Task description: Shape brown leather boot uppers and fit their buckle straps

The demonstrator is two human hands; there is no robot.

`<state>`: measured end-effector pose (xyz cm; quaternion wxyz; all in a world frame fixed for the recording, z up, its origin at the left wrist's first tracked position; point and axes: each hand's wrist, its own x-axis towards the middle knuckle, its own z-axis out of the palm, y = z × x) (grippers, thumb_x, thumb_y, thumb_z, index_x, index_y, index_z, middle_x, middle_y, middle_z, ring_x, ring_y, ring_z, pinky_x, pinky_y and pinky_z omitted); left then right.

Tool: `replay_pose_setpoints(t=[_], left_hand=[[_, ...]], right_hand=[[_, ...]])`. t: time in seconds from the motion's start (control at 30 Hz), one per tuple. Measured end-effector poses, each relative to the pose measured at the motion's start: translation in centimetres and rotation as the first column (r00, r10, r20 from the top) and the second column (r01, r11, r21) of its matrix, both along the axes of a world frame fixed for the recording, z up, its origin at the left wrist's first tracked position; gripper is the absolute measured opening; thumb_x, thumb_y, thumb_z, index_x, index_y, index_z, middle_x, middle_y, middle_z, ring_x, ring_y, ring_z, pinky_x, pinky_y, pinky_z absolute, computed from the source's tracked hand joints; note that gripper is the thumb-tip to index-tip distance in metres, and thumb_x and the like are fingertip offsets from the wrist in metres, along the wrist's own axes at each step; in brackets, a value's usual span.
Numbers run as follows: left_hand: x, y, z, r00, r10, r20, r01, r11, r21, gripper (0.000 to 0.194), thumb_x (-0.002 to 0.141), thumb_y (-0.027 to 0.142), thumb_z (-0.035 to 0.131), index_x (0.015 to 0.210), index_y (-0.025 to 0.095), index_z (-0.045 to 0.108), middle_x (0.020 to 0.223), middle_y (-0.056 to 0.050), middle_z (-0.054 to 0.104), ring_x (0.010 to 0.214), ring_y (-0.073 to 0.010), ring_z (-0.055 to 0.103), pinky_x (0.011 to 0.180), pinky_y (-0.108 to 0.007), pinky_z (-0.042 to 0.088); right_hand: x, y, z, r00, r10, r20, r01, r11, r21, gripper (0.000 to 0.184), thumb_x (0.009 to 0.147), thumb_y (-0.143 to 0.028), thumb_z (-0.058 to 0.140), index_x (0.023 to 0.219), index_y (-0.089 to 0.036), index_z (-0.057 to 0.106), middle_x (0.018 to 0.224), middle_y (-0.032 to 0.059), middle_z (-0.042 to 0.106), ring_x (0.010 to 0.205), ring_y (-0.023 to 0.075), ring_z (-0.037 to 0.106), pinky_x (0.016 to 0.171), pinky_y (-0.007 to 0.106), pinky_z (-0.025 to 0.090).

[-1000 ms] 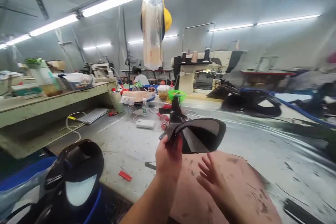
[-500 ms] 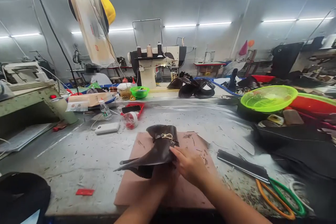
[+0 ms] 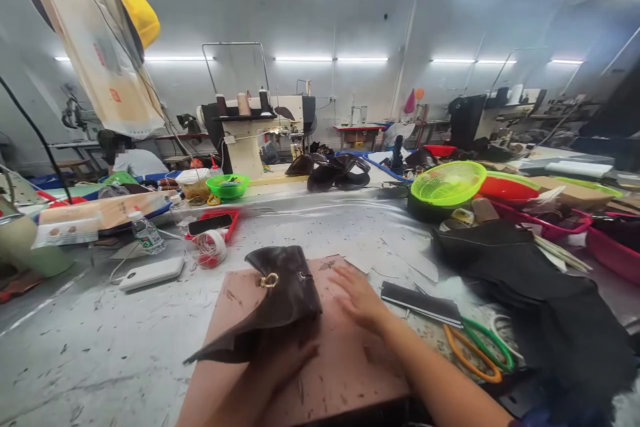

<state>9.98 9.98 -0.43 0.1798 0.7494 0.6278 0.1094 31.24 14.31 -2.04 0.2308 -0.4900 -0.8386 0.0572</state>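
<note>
A dark brown leather shoe upper (image 3: 273, 310) with a gold buckle lies on a reddish-brown cutting board (image 3: 330, 367) in front of me. My left hand (image 3: 280, 363) is under and behind the upper, holding its lower edge, mostly hidden by the leather. My right hand (image 3: 357, 297) rests flat on the board just right of the upper, fingers spread, holding nothing.
Scissors with green and orange handles (image 3: 475, 347) and a dark flat strip (image 3: 420, 302) lie right of the board. Black leather pieces (image 3: 525, 280) pile at right, with green (image 3: 447, 183) and red baskets behind. A power bank (image 3: 153, 272), tape roll, bottle and sewing machine (image 3: 250, 127) stand beyond. A person sits far left.
The view has swung right from the blue bin. The upper came down from mid-air onto the board. My right hand has slid off the upper onto the board beside it.
</note>
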Motion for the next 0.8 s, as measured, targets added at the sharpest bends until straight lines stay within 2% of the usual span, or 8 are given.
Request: replay_pose_setpoints(t=[0.1, 0.23, 0.33, 0.43, 0.57, 0.67, 0.73, 0.8], left_hand=[[-1.0, 0.3, -1.2, 0.976, -0.209, -0.061, 0.210, 0.978, 0.010, 0.059, 0.075, 0.047, 0.052, 0.129, 0.026, 0.043, 0.138, -0.009, 0.037, 0.126, -0.0324, 0.031, 0.103, -0.045, 0.023], [-1.2, 0.3, -1.9, 0.977, -0.199, -0.077, 0.200, 0.980, 0.012, 0.056, 0.078, 0.047, 0.047, 0.130, 0.027, 0.040, 0.138, -0.009, 0.036, 0.127, -0.0332, 0.029, 0.102, -0.048, 0.024], [-1.1, 0.2, -2.0, 0.978, -0.196, -0.067, 0.197, 0.980, 0.020, 0.054, 0.080, 0.048, 0.045, 0.129, 0.028, 0.041, 0.139, -0.007, 0.036, 0.126, -0.0332, 0.030, 0.101, -0.049, 0.026], [-1.4, 0.3, -2.2, 0.979, -0.188, -0.082, 0.195, 0.977, 0.082, 0.050, 0.080, 0.047, 0.046, 0.126, 0.027, 0.045, 0.134, -0.008, 0.042, 0.122, -0.0332, 0.037, 0.099, -0.049, 0.030], [-1.4, -0.2, -2.5, 0.950, -0.300, -0.083, 0.310, 0.882, 0.356, 0.036, 0.084, 0.033, 0.042, 0.115, 0.021, 0.055, 0.117, -0.011, 0.057, 0.108, -0.0291, 0.050, 0.094, -0.046, 0.037], [0.0, -1.5, -2.5, 0.893, -0.448, 0.041, 0.388, 0.814, 0.432, 0.027, 0.084, 0.027, 0.040, 0.090, 0.018, 0.065, 0.092, -0.011, 0.065, 0.090, -0.0253, 0.057, 0.085, -0.043, 0.043], [1.8, -2.3, -2.5, 0.870, -0.402, 0.284, 0.334, 0.906, 0.259, 0.028, 0.078, 0.035, 0.051, 0.097, 0.017, 0.062, 0.097, -0.012, 0.063, 0.086, -0.0249, 0.058, 0.078, -0.040, 0.047], [3.8, -2.6, -2.4, 0.828, -0.137, 0.544, 0.233, 0.966, -0.111, 0.055, 0.070, 0.043, 0.059, 0.116, 0.016, 0.050, 0.114, -0.017, 0.056, 0.087, -0.0263, 0.059, 0.068, -0.036, 0.050]], right_hand=[[3.1, 2.3, -0.1, 0.951, -0.274, -0.144, 0.264, 0.961, -0.086, 0.050, 0.067, -0.004, 0.047, 0.114, -0.018, 0.055, 0.130, 0.0121, 0.045, 0.122, 0.0263, 0.036, 0.102, 0.046, 0.023], [5.4, 5.3, -0.7, 0.861, -0.450, -0.237, 0.386, 0.882, -0.271, 0.021, 0.076, -0.015, 0.041, 0.081, -0.016, 0.062, 0.081, 0.0081, 0.066, 0.080, 0.0219, 0.060, 0.073, 0.035, 0.044], [5.6, 6.7, -0.4, 0.791, -0.544, -0.278, 0.469, 0.833, -0.294, 0.025, 0.080, -0.021, 0.033, 0.080, -0.015, 0.058, 0.067, 0.0048, 0.062, 0.060, 0.0175, 0.057, 0.052, 0.025, 0.042], [5.4, 6.5, 0.9, 0.739, -0.594, -0.318, 0.541, 0.804, -0.246, 0.030, 0.082, -0.024, 0.028, 0.091, -0.015, 0.055, 0.070, 0.0050, 0.061, 0.058, 0.0168, 0.054, 0.049, 0.023, 0.037], [5.6, 3.0, 2.7, 0.765, -0.568, -0.302, 0.564, 0.818, -0.111, 0.027, 0.082, -0.028, 0.034, 0.093, -0.017, 0.056, 0.065, 0.0043, 0.059, 0.055, 0.0177, 0.051, 0.051, 0.025, 0.030], [6.2, -1.4, 3.4, 0.866, -0.439, -0.238, 0.490, 0.838, 0.238, 0.022, 0.082, -0.024, 0.037, 0.083, -0.018, 0.058, 0.054, 0.0020, 0.055, 0.049, 0.0154, 0.048, 0.049, 0.024, 0.027], [6.3, -4.7, 3.6, 0.949, -0.269, -0.165, 0.316, 0.816, 0.485, 0.018, 0.081, -0.017, 0.039, 0.075, -0.018, 0.056, 0.052, 0.0010, 0.054, 0.048, 0.0138, 0.048, 0.050, 0.024, 0.029], [5.8, -7.9, 3.6, 0.998, -0.039, -0.058, 0.065, 0.827, 0.558, 0.017, 0.077, -0.010, 0.041, 0.067, -0.018, 0.052, 0.051, 0.0003, 0.053, 0.048, 0.0131, 0.046, 0.050, 0.024, 0.030]])
